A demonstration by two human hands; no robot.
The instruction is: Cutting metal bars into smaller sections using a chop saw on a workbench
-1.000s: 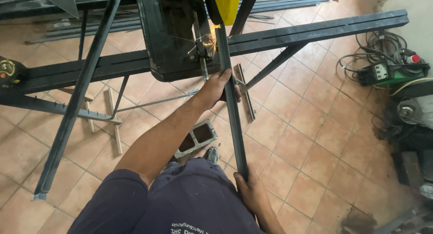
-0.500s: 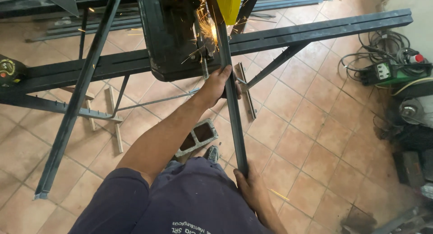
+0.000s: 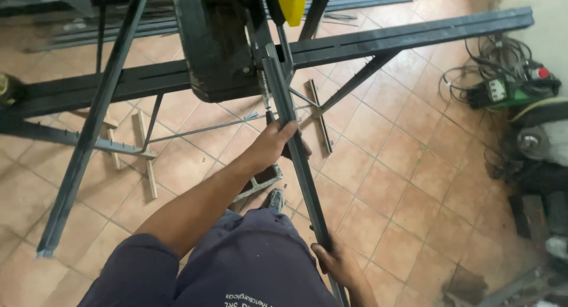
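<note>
My left hand (image 3: 277, 144) is closed around a long dark steel bar (image 3: 305, 183), about a third of the way down from its top end. That top end lies beside the black body of a cut-off saw (image 3: 216, 47), below a yellow guard (image 3: 293, 2). No sparks show at the saw. Near my right thigh, my right hand (image 3: 338, 264) grips the bar's lower part. The bar slopes from the saw down toward me, over a dark steel beam (image 3: 414, 35) that runs across the view.
A slanted steel bar (image 3: 89, 135) leans at the left. A grey concrete block (image 3: 260, 183) sits by my foot. Wooden strips (image 3: 144, 150) lie on the tiled floor. A green machine with coiled cables (image 3: 503, 91) and other tools stand at the right.
Sparks flew at the saw in the earlier frames and have stopped. The bar's top end now shows beside the saw, and my left hand has closed further around the bar.
</note>
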